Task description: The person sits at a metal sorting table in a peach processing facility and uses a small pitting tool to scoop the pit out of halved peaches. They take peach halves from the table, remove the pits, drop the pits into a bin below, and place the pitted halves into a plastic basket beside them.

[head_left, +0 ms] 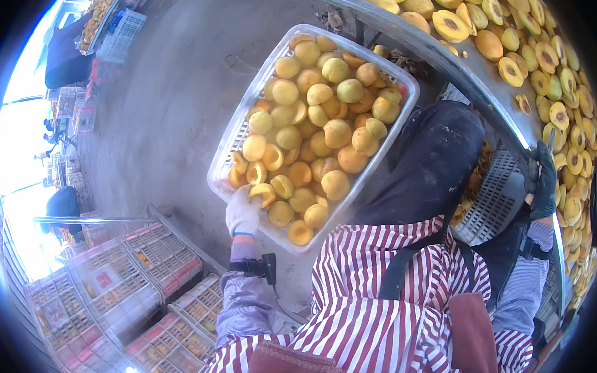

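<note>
Bench: upper right point(477, 69), carrying many cut halves.
Basket: white plastic point(237, 136), beside the person's knee; probably stiff and heavy when this full, best lifted by opposite rims.
Right hand: dark-gloved point(545, 185), fingers curled at the bench edge; grip unclear.
Left hand: white-gloved point(242, 212), at the basket's near-left corner, against fruit; cannot tell whether grasping.
Fruit: heaped in the basket point(282, 186); likely light, soft, slick where cut; cup the skin side gently.

We have a crate point(408, 98) of fruit point(336, 132) at twelve o'clock, our left hand point(243, 212) at its seven o'clock edge; at three, a basket point(494, 203) sits between our leg point(438, 145) and the bench point(486, 75), which bears fruit halves point(451, 26); covered crates point(161, 254) stand at eight
</note>
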Demonstrator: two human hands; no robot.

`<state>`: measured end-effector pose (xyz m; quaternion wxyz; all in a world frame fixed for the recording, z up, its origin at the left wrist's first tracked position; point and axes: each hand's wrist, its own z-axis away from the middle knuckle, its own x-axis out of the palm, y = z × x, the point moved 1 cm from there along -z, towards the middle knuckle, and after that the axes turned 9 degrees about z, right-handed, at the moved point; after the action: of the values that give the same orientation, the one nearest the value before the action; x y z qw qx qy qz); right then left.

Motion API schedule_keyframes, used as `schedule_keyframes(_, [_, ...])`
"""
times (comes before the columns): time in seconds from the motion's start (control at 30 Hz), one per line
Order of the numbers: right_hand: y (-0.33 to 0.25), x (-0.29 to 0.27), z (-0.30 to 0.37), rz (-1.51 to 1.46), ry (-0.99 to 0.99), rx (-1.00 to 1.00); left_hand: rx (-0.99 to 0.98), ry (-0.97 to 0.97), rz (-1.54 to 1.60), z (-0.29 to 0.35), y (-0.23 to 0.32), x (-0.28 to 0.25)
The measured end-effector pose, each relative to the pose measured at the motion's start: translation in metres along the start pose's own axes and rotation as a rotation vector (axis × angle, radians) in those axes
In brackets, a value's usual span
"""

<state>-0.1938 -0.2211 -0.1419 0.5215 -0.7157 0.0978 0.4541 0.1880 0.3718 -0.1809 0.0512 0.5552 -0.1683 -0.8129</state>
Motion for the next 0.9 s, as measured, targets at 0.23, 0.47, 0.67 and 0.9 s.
schedule_keyframes(0.23, [-0.015, 0.014, -0.004, -0.229, 0.084, 0.061, 0.102, 0.531, 0.021, -0.024, -0.021, -0.019])
schedule_keyframes(0.47, [0.03, 0.0, -0.008, -0.263, 0.021, 0.095, 0.075, 0.051, -0.051, -0.023, -0.02, -0.013])
schedule_keyframes(0.67, [0.018, -0.001, -0.014, -0.242, -0.102, 0.214, -0.129, -0.024, -0.279, -0.075, -0.021, 0.015])
schedule_keyframes(0.9, [0.027, -0.022, -0.013, -0.742, -0.115, 0.539, 0.12, 0.05, -0.049, -0.076, 0.062, -0.022])
